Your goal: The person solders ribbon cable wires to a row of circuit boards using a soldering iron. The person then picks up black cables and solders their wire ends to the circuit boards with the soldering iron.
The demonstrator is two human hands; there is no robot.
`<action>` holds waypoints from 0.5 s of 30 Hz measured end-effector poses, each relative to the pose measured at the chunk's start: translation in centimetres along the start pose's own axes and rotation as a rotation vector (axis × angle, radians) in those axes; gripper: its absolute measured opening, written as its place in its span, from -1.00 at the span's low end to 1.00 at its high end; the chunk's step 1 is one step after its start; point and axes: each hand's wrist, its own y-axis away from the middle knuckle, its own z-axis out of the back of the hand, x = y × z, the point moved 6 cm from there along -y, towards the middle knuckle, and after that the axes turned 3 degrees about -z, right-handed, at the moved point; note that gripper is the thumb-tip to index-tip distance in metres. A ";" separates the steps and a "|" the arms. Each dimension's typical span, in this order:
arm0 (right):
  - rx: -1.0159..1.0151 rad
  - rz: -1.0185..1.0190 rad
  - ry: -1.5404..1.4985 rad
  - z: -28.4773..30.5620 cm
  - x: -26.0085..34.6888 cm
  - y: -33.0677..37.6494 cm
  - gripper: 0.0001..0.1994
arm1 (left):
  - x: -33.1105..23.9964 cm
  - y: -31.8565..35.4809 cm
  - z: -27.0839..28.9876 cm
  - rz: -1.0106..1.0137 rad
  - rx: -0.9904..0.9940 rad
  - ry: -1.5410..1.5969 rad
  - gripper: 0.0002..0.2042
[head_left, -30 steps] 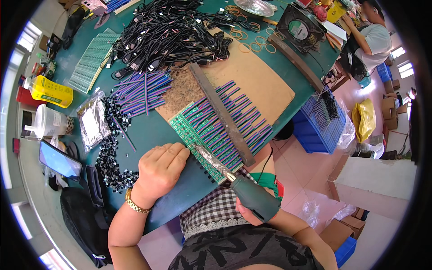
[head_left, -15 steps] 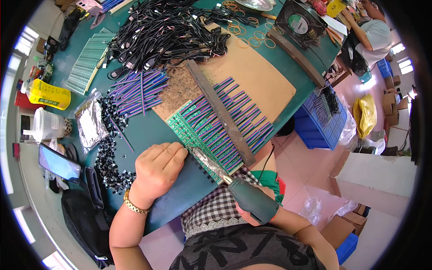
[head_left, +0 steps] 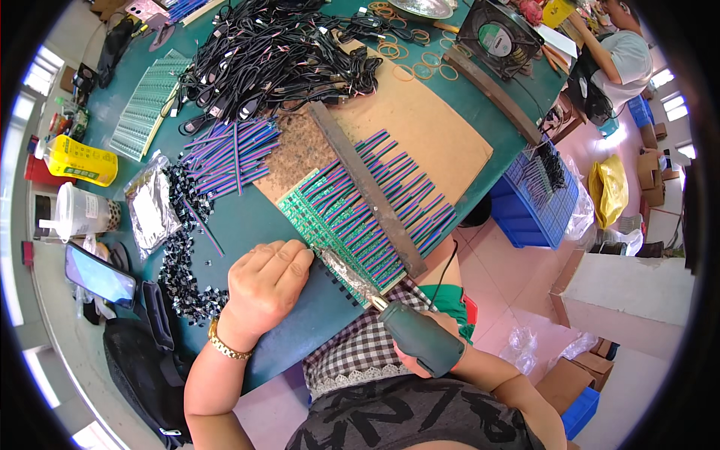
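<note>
My right hand (head_left: 444, 324) grips the dark green handle of a soldering iron (head_left: 421, 337). Its stained metal barrel slants up and left over the near edge of a green circuit board panel (head_left: 300, 217), the tip close to my left fingers. Closed in a pinch, my left hand (head_left: 266, 283) rests at the panel's left edge; whatever its fingertips hold is hidden. Rows of purple, blue and black flat wires (head_left: 420, 214) run from the panel toward the upper right. Across them lies a rusty metal bar (head_left: 367, 187). Small black connectors (head_left: 352, 294) line part of the panel's near edge.
Left of the panel lie loose black connectors (head_left: 176, 262), a wire bundle (head_left: 236, 154) and a phone (head_left: 99, 274). Black cables (head_left: 262, 60) are heaped at the back, near a fan (head_left: 499, 37). A blue crate (head_left: 532, 199) stands right; another person (head_left: 622, 60) sits far right.
My left hand has shifted very slightly to the right and toward me, still closed. The soldering iron and panel stay almost exactly where they were.
</note>
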 end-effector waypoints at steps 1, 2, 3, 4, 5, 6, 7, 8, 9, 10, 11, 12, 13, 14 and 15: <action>-0.002 0.003 -0.001 0.1 0.6 -0.1 -0.74 | -0.1 0.0 0.0 -0.003 0.000 -0.002 -0.78; -0.099 0.229 0.234 0.7 2.8 0.0 -0.76 | -0.2 0.0 -0.1 -0.005 0.001 -0.017 -0.78; -0.194 0.454 0.469 0.9 4.9 0.3 -0.77 | -0.2 0.0 -0.1 -0.006 0.002 -0.032 -0.77; -0.196 0.456 0.469 1.1 5.5 0.1 -0.77 | -0.2 0.0 -0.2 -0.008 0.001 -0.034 -0.77; -0.255 0.536 0.483 1.4 6.5 0.2 -0.76 | -0.1 0.0 -0.2 -0.007 -0.004 -0.030 -0.77; -0.315 0.617 0.495 1.6 7.2 0.4 -0.75 | -0.1 0.1 -0.1 -0.005 -0.009 -0.027 -0.77; -0.317 0.621 0.495 1.6 7.2 0.4 -0.75 | -0.2 0.1 -0.1 -0.008 -0.009 -0.030 -0.77; -0.315 0.629 0.500 1.6 7.2 0.4 -0.76 | -0.2 0.1 -0.1 -0.007 -0.007 -0.035 -0.78; -0.311 0.633 0.507 1.5 7.2 0.4 -0.76 | -0.1 0.1 -0.1 -0.004 -0.005 -0.037 -0.78; -0.321 0.627 0.515 1.3 6.5 0.5 -0.76 | -0.1 -0.1 -0.1 -0.012 -0.012 -0.028 -0.78; -0.276 0.575 0.399 0.9 4.7 0.4 -0.68 | -0.1 -0.3 0.0 -0.012 -0.020 -0.020 -0.78; -0.219 0.534 0.271 0.6 3.5 -0.1 -0.55 | -0.1 -0.2 0.0 -0.004 -0.016 -0.028 -0.78; -0.216 0.539 0.266 0.6 2.7 -0.1 -0.55 | -0.2 -0.1 -0.1 -0.003 -0.013 -0.035 -0.78; -0.212 0.541 0.267 0.5 2.3 -0.2 -0.55 | -0.2 0.0 -0.1 0.003 -0.009 -0.040 -0.78; -0.215 0.538 0.272 0.5 2.2 -0.1 -0.56 | -0.2 -0.1 -0.1 0.004 -0.008 -0.037 -0.78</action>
